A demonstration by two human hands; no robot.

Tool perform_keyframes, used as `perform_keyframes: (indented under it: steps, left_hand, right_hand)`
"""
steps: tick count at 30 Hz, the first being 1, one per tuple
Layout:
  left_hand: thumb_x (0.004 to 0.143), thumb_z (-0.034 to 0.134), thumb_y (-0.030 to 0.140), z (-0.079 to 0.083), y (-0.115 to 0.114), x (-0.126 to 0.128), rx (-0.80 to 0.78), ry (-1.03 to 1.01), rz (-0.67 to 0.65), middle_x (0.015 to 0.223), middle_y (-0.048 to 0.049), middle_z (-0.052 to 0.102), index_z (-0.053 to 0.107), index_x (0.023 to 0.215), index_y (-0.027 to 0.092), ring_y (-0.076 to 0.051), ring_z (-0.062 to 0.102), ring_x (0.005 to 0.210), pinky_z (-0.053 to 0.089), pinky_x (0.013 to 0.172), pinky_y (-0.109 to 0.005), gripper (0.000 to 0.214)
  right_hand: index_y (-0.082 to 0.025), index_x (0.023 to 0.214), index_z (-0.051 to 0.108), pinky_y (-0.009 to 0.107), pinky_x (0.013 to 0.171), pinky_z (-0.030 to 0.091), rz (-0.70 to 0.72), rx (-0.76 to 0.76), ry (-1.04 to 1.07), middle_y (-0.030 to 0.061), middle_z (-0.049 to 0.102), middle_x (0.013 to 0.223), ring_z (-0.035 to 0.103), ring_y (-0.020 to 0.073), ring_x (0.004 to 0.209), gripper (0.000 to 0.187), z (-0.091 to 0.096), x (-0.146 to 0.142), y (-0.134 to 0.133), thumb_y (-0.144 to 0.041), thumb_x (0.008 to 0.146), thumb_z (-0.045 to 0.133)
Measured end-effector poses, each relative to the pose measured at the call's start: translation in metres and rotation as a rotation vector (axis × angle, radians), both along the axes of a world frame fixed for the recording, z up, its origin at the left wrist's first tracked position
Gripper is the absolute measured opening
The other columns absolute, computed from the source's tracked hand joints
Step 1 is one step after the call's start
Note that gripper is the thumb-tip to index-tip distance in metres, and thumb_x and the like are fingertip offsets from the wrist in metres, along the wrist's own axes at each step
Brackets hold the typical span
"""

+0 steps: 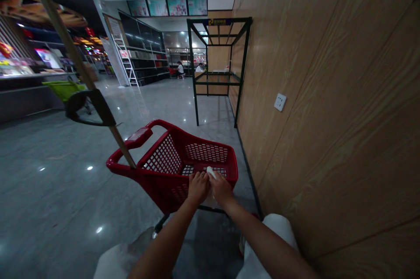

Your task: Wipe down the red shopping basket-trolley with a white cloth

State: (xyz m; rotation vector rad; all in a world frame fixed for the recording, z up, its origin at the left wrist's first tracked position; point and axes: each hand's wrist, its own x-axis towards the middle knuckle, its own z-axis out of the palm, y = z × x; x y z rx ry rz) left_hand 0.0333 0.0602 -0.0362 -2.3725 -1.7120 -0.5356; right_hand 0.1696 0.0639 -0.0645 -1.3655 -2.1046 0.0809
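Right hand (222, 188) gripped white item (211, 172) over near side of cart (157, 183). Left hand (198, 186) rested there too, grip unclear. Pole (75, 58) rose from cart's handle (139, 138); frame (217, 83) stood beyond cart.

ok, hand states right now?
Left hand: curled at the red cart; whether it grips anything cannot be told.
Right hand: closed on a white item.

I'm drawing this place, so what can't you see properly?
In the head view:
Small white object: partly hidden by the right hand.
Long brown pole: top cut off by the upper edge.
Dark rectangular sign with yellow lettering: words too small and blurred.
Teal rectangular overhead panels: details too small.
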Motion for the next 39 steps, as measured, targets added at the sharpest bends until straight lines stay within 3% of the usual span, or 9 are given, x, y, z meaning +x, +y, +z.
perform_keyframes:
  steps: [3,7,10,13,17,23,26,32,39]
  left_hand:
    - [0.09,0.045,0.023,0.0,0.003,-0.004,-0.04,0.03,-0.056,0.107,-0.0054,0.067,0.06,0.107,0.024,-0.022,0.057,0.097,0.034,0.084,-0.037,0.023]
    - [0.092,0.043,0.029,0.016,0.004,-0.037,-0.028,0.055,-0.173,0.097,-0.0036,0.069,0.063,0.098,0.026,-0.019,0.059,0.091,0.036,0.083,-0.034,0.021]
    - [0.094,0.039,0.032,0.033,0.001,-0.083,0.092,0.056,-0.031,0.092,-0.0058,0.068,0.064,0.091,0.024,-0.021,0.06,0.086,0.036,0.081,-0.035,0.027]
    - [0.093,0.04,0.035,0.038,-0.004,-0.121,0.225,0.127,0.062,0.096,-0.0111,0.067,0.064,0.091,0.02,-0.025,0.058,0.089,0.037,0.085,-0.04,0.029]
    - [0.092,0.041,0.039,0.027,-0.009,-0.128,0.312,0.159,0.094,0.104,-0.0148,0.066,0.064,0.1,0.017,-0.028,0.055,0.097,0.033,0.095,-0.046,0.033]
    - [0.092,0.042,0.038,0.018,-0.008,-0.117,0.321,0.131,0.095,0.109,-0.0148,0.066,0.063,0.106,0.016,-0.028,0.054,0.1,0.032,0.096,-0.045,0.033]
    - [0.092,0.042,0.037,0.02,-0.009,-0.117,0.358,0.105,0.127,0.105,-0.014,0.066,0.064,0.105,0.016,-0.027,0.055,0.098,0.031,0.096,-0.044,0.032]
    - [0.093,0.042,0.034,0.017,-0.016,-0.112,0.413,0.092,0.158,0.099,-0.011,0.067,0.065,0.097,0.017,-0.025,0.055,0.095,0.032,0.094,-0.042,0.029]
    - [0.093,0.042,0.032,0.011,-0.02,-0.099,0.409,0.07,0.182,0.093,-0.0087,0.067,0.065,0.089,0.019,-0.023,0.055,0.088,0.031,0.092,-0.041,0.027]
  right_hand:
    - [-0.023,0.136,0.05,0.037,0.103,0.042,0.008,-0.001,-0.007,0.0084,0.055,0.135,0.05,0.0219,0.122,0.05,0.005,-0.015,0.0,-0.01,0.088,0.044]
    - [-0.03,0.138,0.047,0.034,0.1,0.045,0.029,-0.023,-0.099,0.0025,0.049,0.141,0.051,0.0197,0.12,0.056,-0.001,0.033,-0.007,-0.007,0.087,0.042]
    - [-0.031,0.138,0.047,0.033,0.099,0.046,-0.039,-0.046,-0.098,-0.0002,0.047,0.144,0.049,0.0181,0.123,0.06,-0.01,0.075,-0.011,-0.003,0.085,0.039]
    - [-0.028,0.135,0.051,0.036,0.105,0.041,-0.104,-0.043,-0.049,0.0014,0.049,0.142,0.045,0.019,0.128,0.06,-0.016,0.082,-0.01,0.0,0.083,0.038]
    - [-0.022,0.13,0.057,0.04,0.106,0.039,-0.177,-0.069,0.012,0.0082,0.053,0.137,0.045,0.0237,0.128,0.05,-0.011,0.03,-0.005,-0.004,0.086,0.039]
    - [-0.017,0.136,0.051,0.038,0.108,0.037,0.09,-0.015,0.053,0.0107,0.047,0.142,0.044,0.0231,0.128,0.048,0.021,-0.092,0.0,-0.009,0.089,0.042]
    - [-0.02,0.133,0.054,0.035,0.104,0.041,0.114,-0.07,0.072,0.0104,0.056,0.133,0.052,0.0221,0.12,0.043,0.038,-0.116,0.002,-0.015,0.093,0.042]
    - [-0.033,0.129,0.057,0.029,0.094,0.047,0.179,-0.162,-0.042,0.0027,0.057,0.132,0.058,0.0188,0.112,0.04,0.036,-0.063,-0.003,-0.022,0.092,0.049]
    - [-0.033,0.129,0.057,0.035,0.098,0.045,0.029,-0.125,-0.025,0.0046,0.054,0.136,0.057,0.0197,0.116,0.042,0.011,0.01,-0.022,-0.017,0.091,0.047]
